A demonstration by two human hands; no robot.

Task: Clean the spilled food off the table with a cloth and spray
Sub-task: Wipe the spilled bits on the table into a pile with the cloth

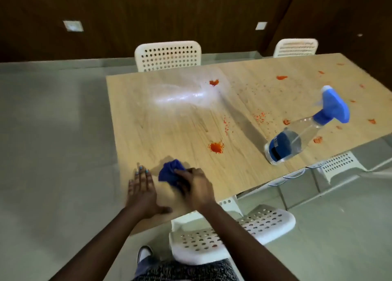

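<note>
A crumpled blue cloth (169,171) lies near the front left corner of the wooden table (161,123). My right hand (196,185) grips the cloth from the right. My left hand (142,187) rests flat on the table beside it, fingers straight. Orange-red food spills dot the table: one splat (216,147) just beyond the cloth, another (213,82) at the far middle, and several more on the right half (281,77). A clear spray bottle with a blue trigger head (297,136) stands near the table's front right edge. A wet shiny patch (180,94) shows at the far left.
White perforated chairs stand around the table: one (167,56) and another (296,47) on the far side, one (231,227) right in front of me, one (339,164) tucked under the right front edge. Grey tiled floor lies to the left.
</note>
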